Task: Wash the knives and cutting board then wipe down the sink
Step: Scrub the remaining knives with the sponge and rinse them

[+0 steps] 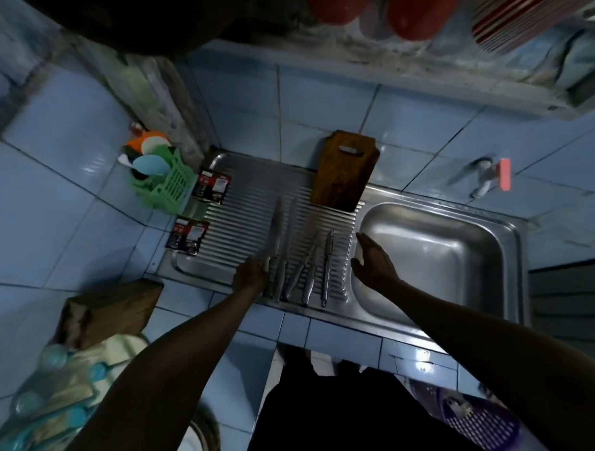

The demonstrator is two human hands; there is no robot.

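Reaching onto the ribbed drainboard [242, 227], the left hand [252, 272] seems to grasp the leftmost knife [275, 233] (probably first to wash); cutting board [343, 171] leans behind, right hand [371, 260] hovers relaxed at the sink [452, 253].

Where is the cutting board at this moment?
In the head view, the cutting board stands upright at the back of the ribbed drainboard, leaning on the tiled wall, behind the knives and left of the sink basin.

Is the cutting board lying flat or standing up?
Standing up: the cutting board leans against the tiled wall, its lower edge on the ribbed drainboard.
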